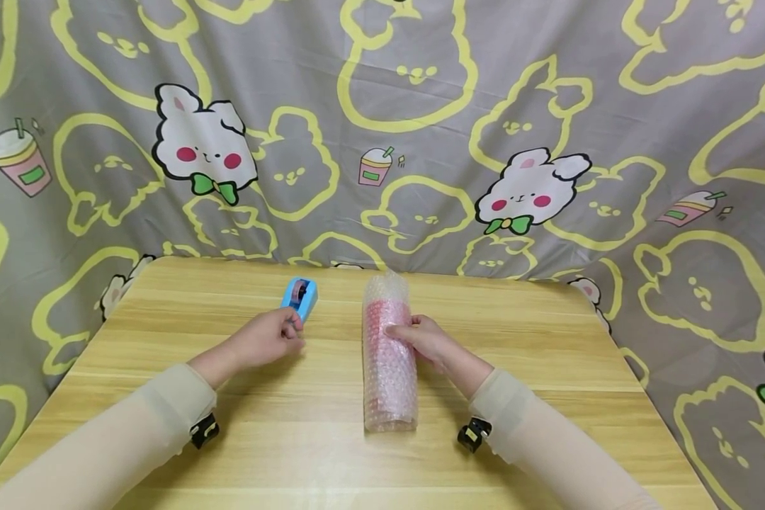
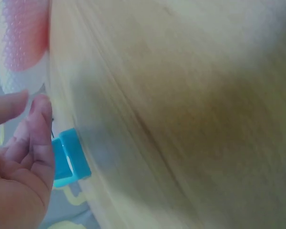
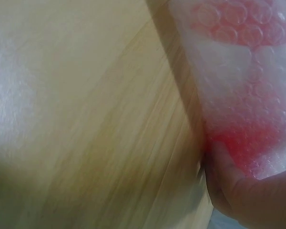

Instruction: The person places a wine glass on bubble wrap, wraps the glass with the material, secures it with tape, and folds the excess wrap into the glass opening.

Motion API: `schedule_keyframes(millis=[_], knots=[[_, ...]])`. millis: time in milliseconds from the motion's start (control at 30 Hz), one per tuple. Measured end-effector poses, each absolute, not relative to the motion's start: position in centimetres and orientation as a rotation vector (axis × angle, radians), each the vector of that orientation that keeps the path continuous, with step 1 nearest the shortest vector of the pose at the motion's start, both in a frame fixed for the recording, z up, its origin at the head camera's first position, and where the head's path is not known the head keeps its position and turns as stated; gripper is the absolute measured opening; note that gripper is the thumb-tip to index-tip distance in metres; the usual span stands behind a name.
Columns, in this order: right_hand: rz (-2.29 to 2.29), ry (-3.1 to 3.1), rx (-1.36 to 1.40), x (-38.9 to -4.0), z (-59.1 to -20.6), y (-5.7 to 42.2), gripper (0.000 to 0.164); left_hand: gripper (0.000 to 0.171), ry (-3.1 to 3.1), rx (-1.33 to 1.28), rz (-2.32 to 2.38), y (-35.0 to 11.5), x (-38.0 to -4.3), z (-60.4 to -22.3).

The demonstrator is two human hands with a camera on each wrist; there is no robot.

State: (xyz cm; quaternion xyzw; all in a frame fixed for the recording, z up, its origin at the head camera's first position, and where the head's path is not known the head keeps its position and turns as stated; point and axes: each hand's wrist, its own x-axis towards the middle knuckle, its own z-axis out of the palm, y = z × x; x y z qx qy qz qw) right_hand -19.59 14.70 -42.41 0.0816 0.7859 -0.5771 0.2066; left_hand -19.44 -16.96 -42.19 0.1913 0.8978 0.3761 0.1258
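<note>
A roll of bubble wrap (image 1: 390,368) with something pink and red inside lies lengthwise on the table, its contents only partly visible through the plastic. My right hand (image 1: 435,343) grips the roll's right side, thumb on top and the other fingers mostly hidden behind it. In the right wrist view the thumb presses the bubble wrap (image 3: 248,95) by a red patch. My left hand (image 1: 269,338) is at the near end of a blue tape dispenser (image 1: 309,301), fingers loosely bent. The left wrist view shows thumb and forefinger apart, nothing visible between them, before the dispenser (image 2: 78,155).
A wood-grain table (image 1: 523,439) lies under both hands. Grey cloth (image 1: 414,212) with yellow outlines and cartoon rabbits hangs behind the table and along its sides. Small black devices are on both wrists.
</note>
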Motion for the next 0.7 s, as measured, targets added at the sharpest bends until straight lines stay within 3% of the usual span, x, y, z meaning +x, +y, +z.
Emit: schedule_keyframes(millis=[367, 700], knots=[[-1.605, 2.182, 0.223, -19.6, -42.4, 14.7, 0.075, 0.009, 2.788, 0.582, 1.042, -16.3, -19.5, -41.9], [-1.597, 2.198, 0.225, -19.6, -42.4, 14.7, 0.072, 0.013, 2.788, 0.664, 1.156, -14.8, -19.9, -41.1]])
